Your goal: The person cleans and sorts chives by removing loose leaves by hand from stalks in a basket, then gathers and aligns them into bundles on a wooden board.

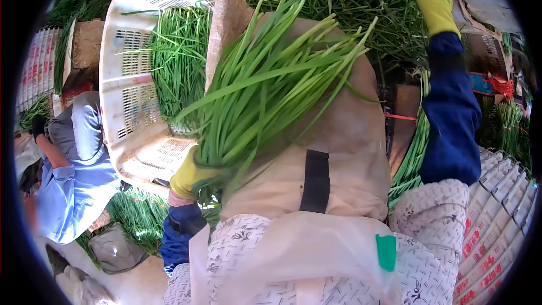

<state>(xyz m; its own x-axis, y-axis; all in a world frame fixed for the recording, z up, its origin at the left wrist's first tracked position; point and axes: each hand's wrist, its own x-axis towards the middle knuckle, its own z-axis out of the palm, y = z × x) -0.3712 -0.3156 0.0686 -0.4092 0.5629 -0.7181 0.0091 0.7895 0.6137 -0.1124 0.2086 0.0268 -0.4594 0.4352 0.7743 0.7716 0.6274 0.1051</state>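
Note:
My left hand (195, 176), in a yellow glove, is closed around the lower ends of a loose bunch of garlic chives (265, 90). The bunch fans up and to the right across the beige cloth (344, 135) over my lap. My right hand (433, 3), also yellow-gloved, is stretched out to the upper right, at the edge of a large heap of garlic chives (361, 0). Its fingers look apart, with no bunch seen in them; their tips are partly lost against the dark heap.
A white slatted plastic basket (127, 85) stands at my left with more chives (180, 56) in it. Beyond it sits a person in a blue shirt (84, 186). Tied chives (138, 217) lie below the basket. Stacked printed white packs (497, 220) are at my right.

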